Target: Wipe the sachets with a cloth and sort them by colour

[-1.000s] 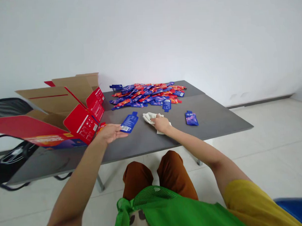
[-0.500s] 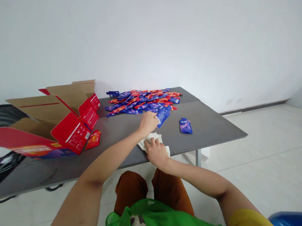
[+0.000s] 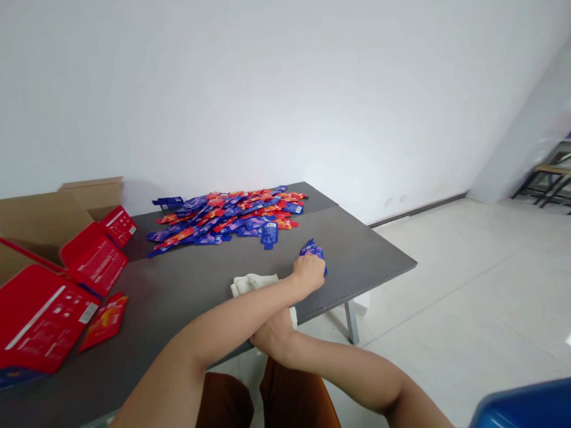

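Note:
My left hand [image 3: 311,273] reaches across to the right side of the dark table [image 3: 357,249], its fingers closed at a blue sachet [image 3: 310,247] that shows above and beside the knuckles. Under my left forearm, near the front edge, my right hand [image 3: 274,333] rests on a folded white cloth [image 3: 253,281]; the forearm hides most of its fingers. Beyond both hands lies a wide heap of blue and orange-red sachets [image 3: 229,213]. One blue sachet [image 3: 269,233] lies at the heap's near edge.
Open red cardboard boxes [image 3: 39,319] stand on the left, flaps spread. An orange-red sachet [image 3: 105,319] lies beside them. A white wall [image 3: 280,94] rises behind the table. At lower right is a blue bin [image 3: 540,408], with stools [image 3: 553,177] far right.
My left hand has let go of its blue sachet near the heap and moved right onto the single blue sachet. My right hand stays at the cloth. The view has turned right.

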### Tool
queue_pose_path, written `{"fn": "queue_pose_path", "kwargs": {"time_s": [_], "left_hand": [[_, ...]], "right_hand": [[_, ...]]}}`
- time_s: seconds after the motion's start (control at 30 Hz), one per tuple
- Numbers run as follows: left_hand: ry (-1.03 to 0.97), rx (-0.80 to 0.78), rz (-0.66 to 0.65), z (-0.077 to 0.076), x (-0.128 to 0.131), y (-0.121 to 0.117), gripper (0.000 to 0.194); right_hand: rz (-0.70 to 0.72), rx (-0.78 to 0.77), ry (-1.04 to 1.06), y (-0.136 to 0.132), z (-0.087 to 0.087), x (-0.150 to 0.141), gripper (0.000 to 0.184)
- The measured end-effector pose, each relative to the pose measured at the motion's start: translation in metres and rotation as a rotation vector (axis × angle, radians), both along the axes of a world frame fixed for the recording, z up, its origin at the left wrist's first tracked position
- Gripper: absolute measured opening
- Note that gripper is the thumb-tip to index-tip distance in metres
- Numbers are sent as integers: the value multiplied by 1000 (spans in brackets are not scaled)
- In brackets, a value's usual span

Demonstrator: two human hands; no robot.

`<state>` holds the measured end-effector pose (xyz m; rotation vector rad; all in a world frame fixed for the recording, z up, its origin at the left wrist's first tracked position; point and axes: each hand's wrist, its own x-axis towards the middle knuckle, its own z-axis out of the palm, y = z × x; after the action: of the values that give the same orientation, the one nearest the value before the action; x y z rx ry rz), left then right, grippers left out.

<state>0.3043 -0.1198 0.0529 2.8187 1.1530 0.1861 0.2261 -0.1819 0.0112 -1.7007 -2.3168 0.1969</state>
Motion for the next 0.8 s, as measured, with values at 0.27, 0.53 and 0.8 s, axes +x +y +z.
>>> {"fn": "queue_pose_path", "kwargs": {"time_s": [0.27, 0.53, 0.8], "left_hand": [[-243, 109, 446, 38, -47, 119, 41], [-344, 13, 976, 9, -61, 176, 90], [-132, -203, 746, 17, -65, 172, 50]], "right_hand": [[-234, 74, -116, -10, 14, -3, 53], [-270, 138, -118, -10, 13, -5, 58], [-318, 96, -114, -9, 16, 2, 58]]}}
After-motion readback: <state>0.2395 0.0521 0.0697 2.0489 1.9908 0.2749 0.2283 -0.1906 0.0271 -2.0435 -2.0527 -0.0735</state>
